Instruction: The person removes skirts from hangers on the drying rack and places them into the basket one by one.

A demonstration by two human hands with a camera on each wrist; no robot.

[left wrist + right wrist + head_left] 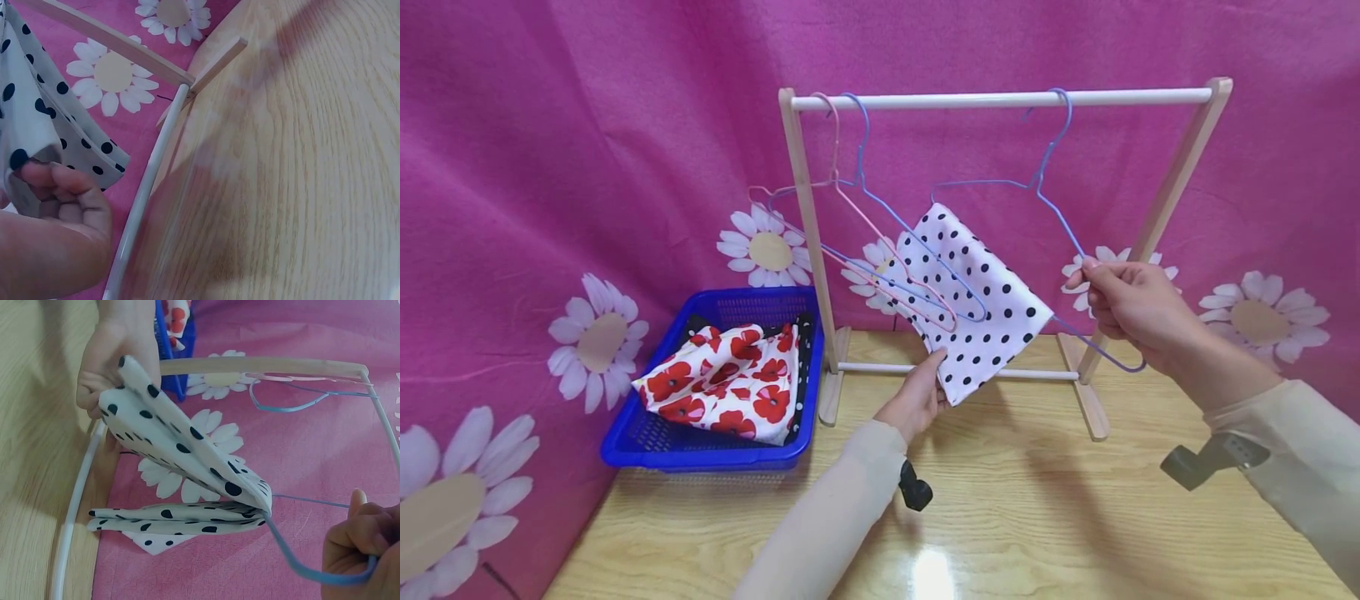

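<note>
A white cloth with black dots (981, 304) hangs folded over the lower bar of a blue wire hanger (1061, 222), whose hook sits on the rack's top rod. My left hand (917, 396) pinches the cloth's lower corner between thumb and fingers. In the right wrist view the dotted cloth (181, 449) drops in two layers from the bar, one drawn toward the left hand (115, 369). My right hand (1138, 308) grips the right shoulder of that hanger. Fingers curl round the blue wire (319, 575) near its end.
A pink hanger (837, 137) and another blue hanger (864, 133) hang at the left of the white rod (955, 101), overlapping the cloth in the head view. Left of the wooden rack post (805, 200) stands a blue basket (700, 460) holding a red-flowered cloth (730, 387) and black dotted fabric (806, 358).
</note>
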